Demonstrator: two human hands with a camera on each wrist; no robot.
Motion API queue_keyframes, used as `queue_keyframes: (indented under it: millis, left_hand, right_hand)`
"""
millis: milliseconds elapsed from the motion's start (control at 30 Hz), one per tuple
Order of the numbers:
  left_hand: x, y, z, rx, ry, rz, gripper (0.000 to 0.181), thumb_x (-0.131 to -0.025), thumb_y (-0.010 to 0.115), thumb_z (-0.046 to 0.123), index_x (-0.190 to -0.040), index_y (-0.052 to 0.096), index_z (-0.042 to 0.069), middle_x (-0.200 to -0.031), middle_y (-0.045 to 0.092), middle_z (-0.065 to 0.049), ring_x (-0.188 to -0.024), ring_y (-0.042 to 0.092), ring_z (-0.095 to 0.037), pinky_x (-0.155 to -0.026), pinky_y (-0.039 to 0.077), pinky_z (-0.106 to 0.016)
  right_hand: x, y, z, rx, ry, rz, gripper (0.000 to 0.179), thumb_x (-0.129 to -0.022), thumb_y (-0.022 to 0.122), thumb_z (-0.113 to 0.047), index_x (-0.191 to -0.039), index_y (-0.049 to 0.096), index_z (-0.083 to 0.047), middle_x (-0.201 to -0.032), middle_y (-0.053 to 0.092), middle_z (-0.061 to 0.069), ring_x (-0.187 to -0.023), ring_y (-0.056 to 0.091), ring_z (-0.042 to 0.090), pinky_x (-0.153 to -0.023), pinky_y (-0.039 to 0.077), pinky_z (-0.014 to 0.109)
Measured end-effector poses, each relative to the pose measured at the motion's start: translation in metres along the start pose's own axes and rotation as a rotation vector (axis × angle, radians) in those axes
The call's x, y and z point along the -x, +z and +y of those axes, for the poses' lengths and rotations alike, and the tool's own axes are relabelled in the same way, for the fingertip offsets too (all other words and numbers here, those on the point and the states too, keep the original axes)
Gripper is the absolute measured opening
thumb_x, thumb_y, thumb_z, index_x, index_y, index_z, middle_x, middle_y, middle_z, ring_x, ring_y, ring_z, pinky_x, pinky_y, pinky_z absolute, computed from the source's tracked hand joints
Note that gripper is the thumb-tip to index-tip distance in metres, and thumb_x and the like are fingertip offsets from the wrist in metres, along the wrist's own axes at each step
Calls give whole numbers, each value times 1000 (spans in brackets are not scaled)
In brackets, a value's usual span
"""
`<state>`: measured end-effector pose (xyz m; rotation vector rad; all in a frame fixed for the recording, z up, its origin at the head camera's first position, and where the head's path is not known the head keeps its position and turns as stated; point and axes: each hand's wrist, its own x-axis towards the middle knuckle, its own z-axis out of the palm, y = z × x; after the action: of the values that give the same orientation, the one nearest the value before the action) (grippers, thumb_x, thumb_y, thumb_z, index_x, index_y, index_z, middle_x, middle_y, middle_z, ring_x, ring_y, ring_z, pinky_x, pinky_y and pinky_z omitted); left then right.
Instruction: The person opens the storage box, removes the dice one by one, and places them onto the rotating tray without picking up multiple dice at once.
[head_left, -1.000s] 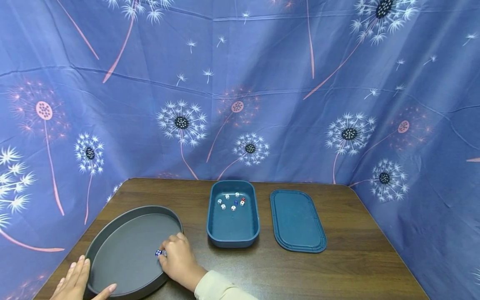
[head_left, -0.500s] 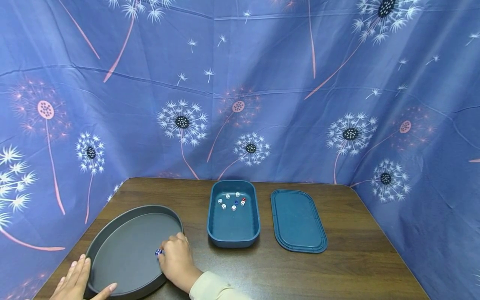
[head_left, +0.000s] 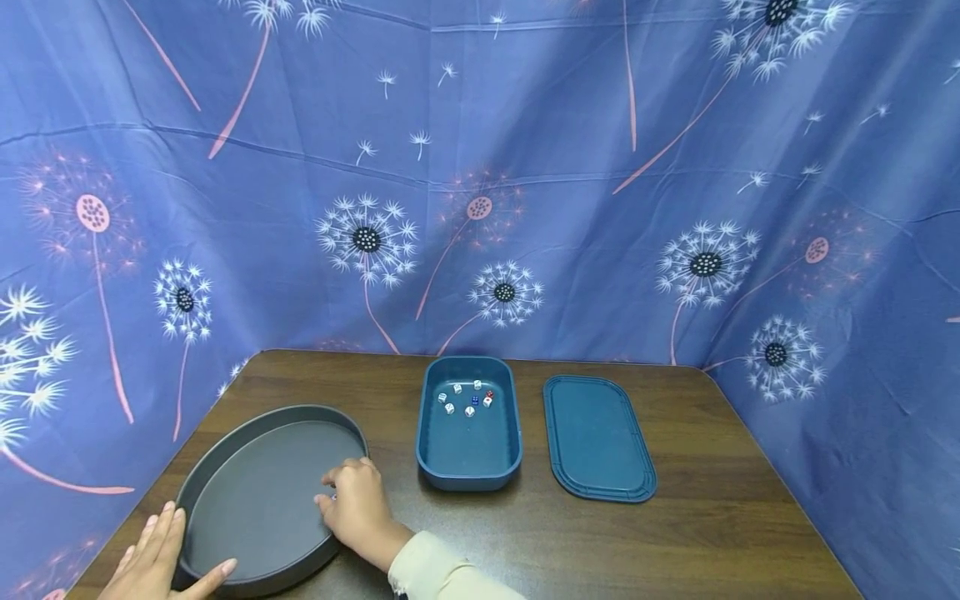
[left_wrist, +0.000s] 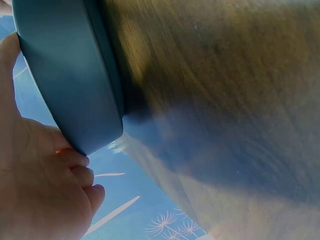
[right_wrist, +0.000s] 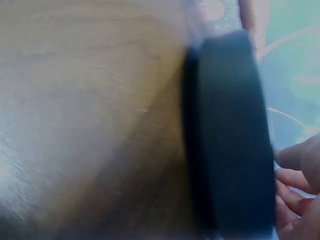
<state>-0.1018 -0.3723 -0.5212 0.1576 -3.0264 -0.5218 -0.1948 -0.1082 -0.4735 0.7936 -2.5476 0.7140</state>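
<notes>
A round dark grey tray [head_left: 255, 500] stands at the left of the table. My left hand [head_left: 153, 554] rests against its outer left side, fingers straight, with the thumb along the near rim. Over the tray's right rim reaches my right hand [head_left: 356, 507], its fingers bent and thumb and index tips parted. A small bit of a blue die [head_left: 334, 497] shows between thumb and fingers, the rest hidden by the hand. In the right wrist view the fingers [right_wrist: 295, 155] curve beyond the tray wall [right_wrist: 232, 135]. The left wrist view has the left hand [left_wrist: 45, 175] at the rim.
A blue rectangular tub [head_left: 468, 454] behind and right of the tray holds several white dice, a blue die [head_left: 475, 401] and a red die [head_left: 490, 393]. Its flat blue lid [head_left: 600, 437] lies further right on the wooden table [head_left: 712, 517]. A dandelion-patterned cloth [head_left: 570, 250] hangs behind.
The blue die at my right thumb tip has slipped inward among the fingers, mostly out of sight. The right thumb and index finger have spread apart. My left hand stays at the tray.
</notes>
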Motion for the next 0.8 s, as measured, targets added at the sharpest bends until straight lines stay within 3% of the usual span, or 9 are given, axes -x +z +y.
queue_keyframes:
  millis: [233,500,800]
  left_hand:
    - [-2,-1,-1,9,4,-12,116,-86,53,66,-142,1,-21,-148,-14,-39,-132,-19,-57,-100,-18,-68]
    - [0,-5,5,3,10,-17,114,-87,54,64,-141,4,-23,-148,-10,-41,-133,-17,-57,-102,-14,-70]
    - [1,-8,10,3,0,-20,114,-87,54,64,-140,5,-24,-147,-10,-42,-133,-15,-58,-102,-10,-72]
  right_hand:
    - [-14,-25,9,-123,101,-25,17,-78,80,-26,-92,77,-18,-86,70,-10,-84,62,6,-78,47,22]
    - [-32,-57,37,-258,167,26,18,-80,78,-21,-95,76,-11,-83,69,-3,-76,61,9,-66,44,19]
    - [-46,-80,77,-275,268,66,18,-82,77,-19,-96,75,-8,-86,71,0,-78,63,14,-67,48,25]
